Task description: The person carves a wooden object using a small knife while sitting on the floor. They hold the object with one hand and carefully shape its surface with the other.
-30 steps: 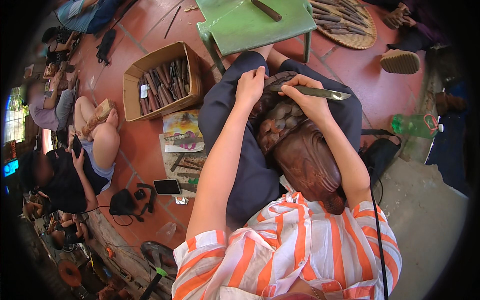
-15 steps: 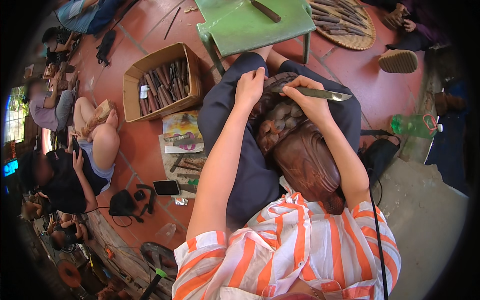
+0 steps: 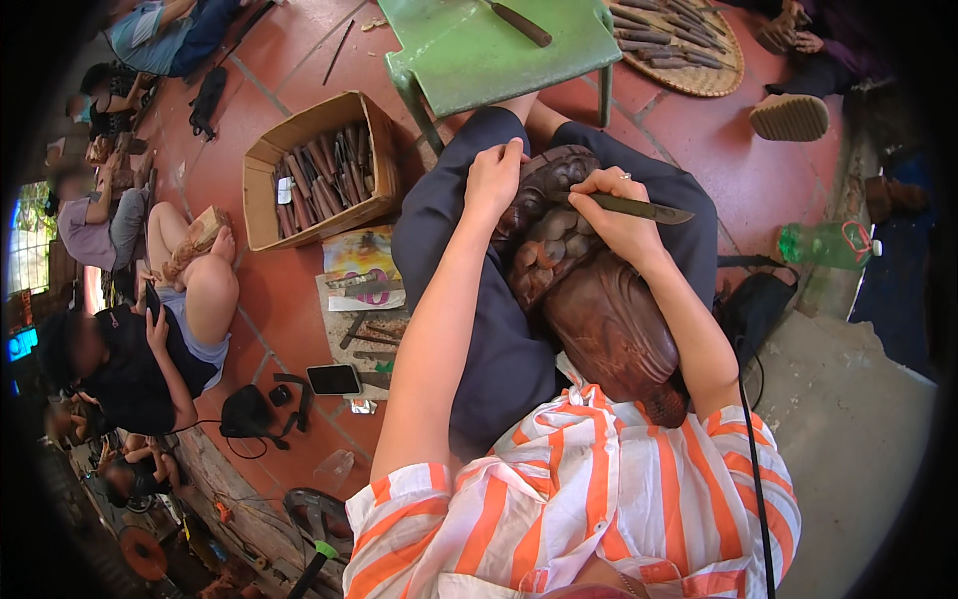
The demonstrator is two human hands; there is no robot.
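A dark brown wood carving [image 3: 611,309] lies across my lap, with rounded, scale-like lumps in its middle and a smooth, curved part nearer my body. My left hand [image 3: 493,183] is closed on the carving's far left edge, its fingertips partly hidden. In my right hand [image 3: 617,212] is a long flat metal blade [image 3: 654,210], pinched between thumb and fingers over the carving's far right side. One pointed end of the blade sticks out to the right, past the hand. Its other end is mostly covered by my fingers, close to the carved surface.
Left of my knee stands a cardboard box [image 3: 261,205] of wooden-handled tools. A green stool [image 3: 449,60] with a handled tool on it is ahead, beside a woven tray [image 3: 733,75] of tools. A phone [image 3: 333,379] and a green bottle [image 3: 823,246] lie on the floor. Other people sit leftward.
My right hand has shifted slightly and turned, so the blade's face looks darker and points a little lower to the right. My left hand stays on the carving.
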